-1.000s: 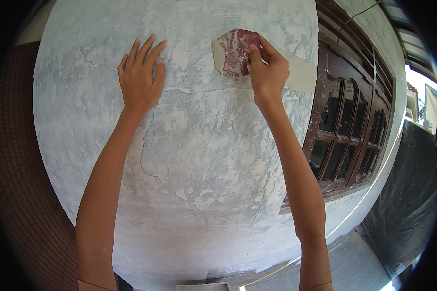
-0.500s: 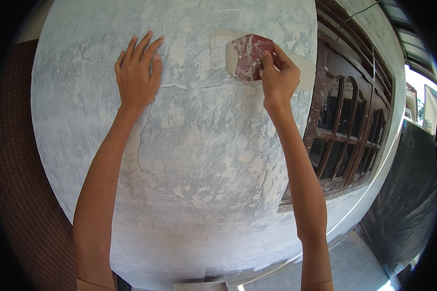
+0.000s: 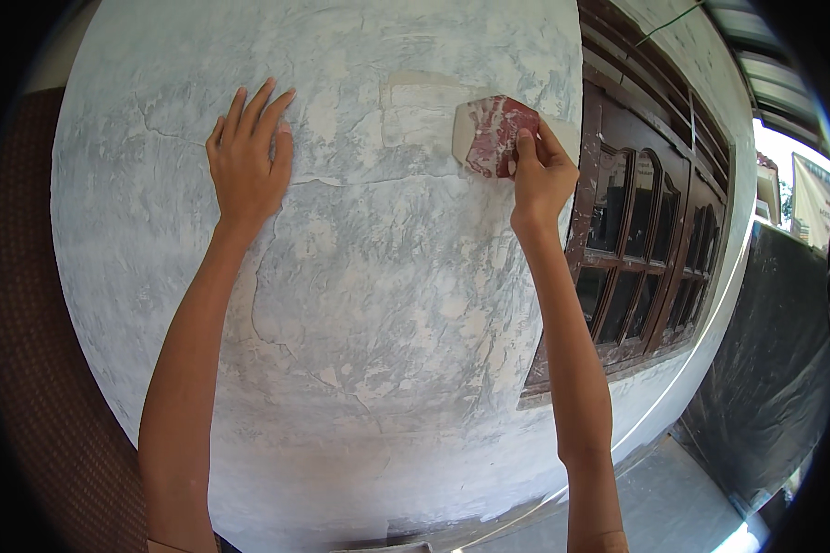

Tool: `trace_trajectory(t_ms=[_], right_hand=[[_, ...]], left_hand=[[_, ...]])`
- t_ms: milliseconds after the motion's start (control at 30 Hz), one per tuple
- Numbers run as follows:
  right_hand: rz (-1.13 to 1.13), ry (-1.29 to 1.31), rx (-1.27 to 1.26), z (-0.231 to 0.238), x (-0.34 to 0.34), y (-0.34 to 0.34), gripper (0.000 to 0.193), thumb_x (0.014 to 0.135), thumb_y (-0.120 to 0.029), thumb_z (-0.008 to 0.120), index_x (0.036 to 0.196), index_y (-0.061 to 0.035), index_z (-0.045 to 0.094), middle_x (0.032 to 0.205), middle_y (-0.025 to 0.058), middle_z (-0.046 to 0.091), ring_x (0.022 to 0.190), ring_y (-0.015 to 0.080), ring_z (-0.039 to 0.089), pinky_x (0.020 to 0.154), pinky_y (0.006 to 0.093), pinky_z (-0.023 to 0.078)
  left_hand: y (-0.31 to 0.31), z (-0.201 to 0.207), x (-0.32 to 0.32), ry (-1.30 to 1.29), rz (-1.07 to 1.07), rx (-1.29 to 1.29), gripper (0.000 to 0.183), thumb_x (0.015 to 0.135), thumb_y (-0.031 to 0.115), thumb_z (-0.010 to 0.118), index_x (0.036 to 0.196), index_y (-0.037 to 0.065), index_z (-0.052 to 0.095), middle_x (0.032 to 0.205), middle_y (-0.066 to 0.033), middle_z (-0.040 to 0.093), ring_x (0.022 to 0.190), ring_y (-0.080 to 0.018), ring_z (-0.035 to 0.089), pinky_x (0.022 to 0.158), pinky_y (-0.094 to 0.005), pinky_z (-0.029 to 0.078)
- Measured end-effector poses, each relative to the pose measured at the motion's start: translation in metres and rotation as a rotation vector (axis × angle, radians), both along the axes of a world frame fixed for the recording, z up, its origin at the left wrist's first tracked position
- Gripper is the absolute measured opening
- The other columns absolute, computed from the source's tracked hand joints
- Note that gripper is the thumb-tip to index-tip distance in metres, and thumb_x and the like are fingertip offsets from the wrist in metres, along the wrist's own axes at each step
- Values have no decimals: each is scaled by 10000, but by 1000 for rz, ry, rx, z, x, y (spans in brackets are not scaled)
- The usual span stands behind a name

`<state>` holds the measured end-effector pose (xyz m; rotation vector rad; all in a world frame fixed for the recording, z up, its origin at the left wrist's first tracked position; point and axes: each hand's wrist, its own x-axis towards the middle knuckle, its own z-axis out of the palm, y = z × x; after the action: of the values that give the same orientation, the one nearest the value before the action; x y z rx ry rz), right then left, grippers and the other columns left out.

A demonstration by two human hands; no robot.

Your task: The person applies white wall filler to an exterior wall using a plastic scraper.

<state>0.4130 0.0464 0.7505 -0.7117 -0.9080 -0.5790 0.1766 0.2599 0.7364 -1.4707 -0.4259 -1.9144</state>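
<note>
My right hand grips a flat red putty scraper between thumb and fingers. Whitish putty streaks its face, and a pale, putty-coloured area shows along its left edge. The scraper is held against the patchy grey-white wall, over a band of fresh, smooth putty that runs rightward toward the wall's corner. My left hand lies open on the wall at the left, fingers spread and pointing up. A long crack crosses the wall between both hands.
Right of the wall is a brown wooden window with glass panes. Black sheeting hangs beyond it. A brown woven panel stands at the left. Below lies a grey floor, and a container's rim barely shows at the bottom edge.
The scraper in my right hand has slid right along the putty band, baring more of its left part. My left hand stays at its spot on the wall; the view has shifted slightly.
</note>
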Motion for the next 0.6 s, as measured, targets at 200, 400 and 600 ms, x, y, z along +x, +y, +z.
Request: trace_trajectory(t_ms=[200,400,600], right_hand=[[97,43,161,8,5,-23,330,934,-82,606,1243,31,633,989,104,719,685,56,581,607,236,499],[70,-160,-56,35,-59,30,346,905,-117,637,1215,37,648,995,164,730,732,132,653,707,291,524],[11,15,23,39,-4,11,300,916,-88,621,1189,27,667,972,129,732,708,124,644,632,277,520]], left_hand=[[-5,0,4,-28,53,-20,367,954,228,509,1304,229,620,1452,-17,517,1409,-282,374,1136,-503,228],[-4,2,3,14,-20,-1,370,960,222,505,1313,236,614,1449,-13,522,1407,-276,378,1137,-494,226],[3,-2,-1,20,28,-53,378,1007,242,426,1357,235,571,1496,8,462,1434,-243,328,1157,-474,176]])
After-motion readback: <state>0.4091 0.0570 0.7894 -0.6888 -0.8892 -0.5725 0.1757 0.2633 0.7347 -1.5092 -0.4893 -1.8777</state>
